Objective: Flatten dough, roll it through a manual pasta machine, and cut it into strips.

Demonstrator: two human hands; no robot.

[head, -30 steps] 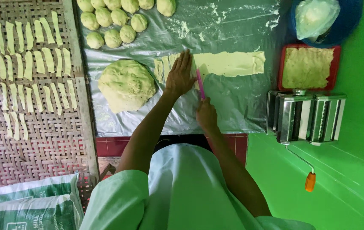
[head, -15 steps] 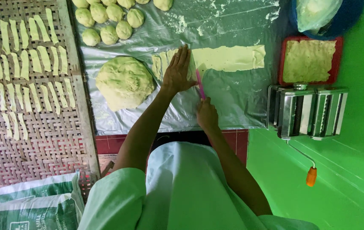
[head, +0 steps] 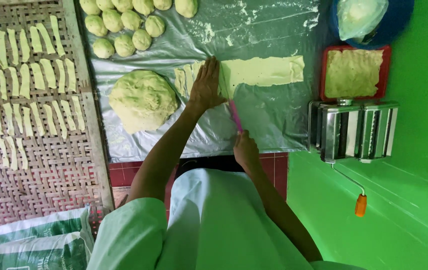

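Head view looks down on a work table covered by a clear plastic sheet, dusted with flour, beside a bright green surface. To the left lies a woven bamboo tray carrying rows of cut dough strips. A large mound of pale green dough sits on the sheet, with a cluster of small dough balls above it. A metal pasta roller with an orange-tipped crank stands at the right edge of the sheet, below a red tray holding a flat piece of dough and a blue bowl with a plastic bag inside. Printed sacks lie at the lower left. A long rolled sheet of dough lies across the middle of the plastic, just right of the mound. The left hand rests flat on its left end, fingers spread and palm down, beside a few strips already cut. The right hand, nearer the person's body, has its grip closed around the handle of a pink knife, whose blade reaches up to the dough sheet just beside the left hand's fingers.
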